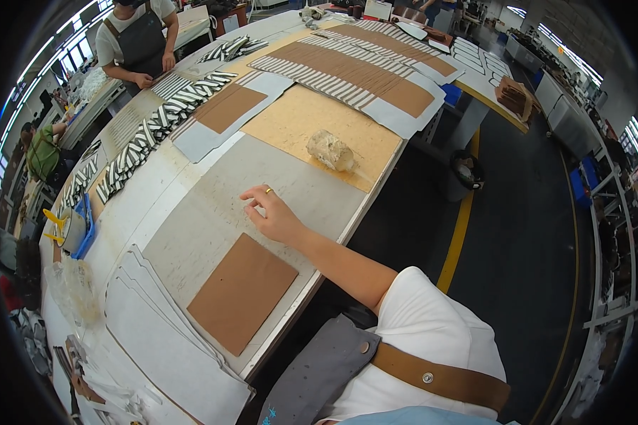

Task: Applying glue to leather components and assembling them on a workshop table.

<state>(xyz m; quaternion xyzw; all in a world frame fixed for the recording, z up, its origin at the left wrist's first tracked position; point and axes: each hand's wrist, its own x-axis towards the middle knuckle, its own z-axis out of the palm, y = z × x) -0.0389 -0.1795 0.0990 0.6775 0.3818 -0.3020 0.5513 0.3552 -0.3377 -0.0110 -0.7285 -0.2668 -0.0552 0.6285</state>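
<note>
My right hand [273, 216] reaches across my body and lies palm down on a pale grey sheet [213, 212] on the long worktable, fingers spread, a ring on one finger, nothing held. A flat brown rectangular piece [241, 294] lies just below the hand, near the table's edge. To its left is a stack of grey-white cut panels [159, 340]. A lumpy beige wad [331, 150] sits beyond the hand on an orange-tan board [298, 120]. My left hand is out of view.
Rows of black-and-white striped pieces [145, 138] and brown panels on grey backing [354, 74] cover the far table. A person in an apron [138, 42] works at the far left. Yellow clamps [55, 225] lie at left. A bin [466, 170] and a yellow floor line [461, 227] are to the right.
</note>
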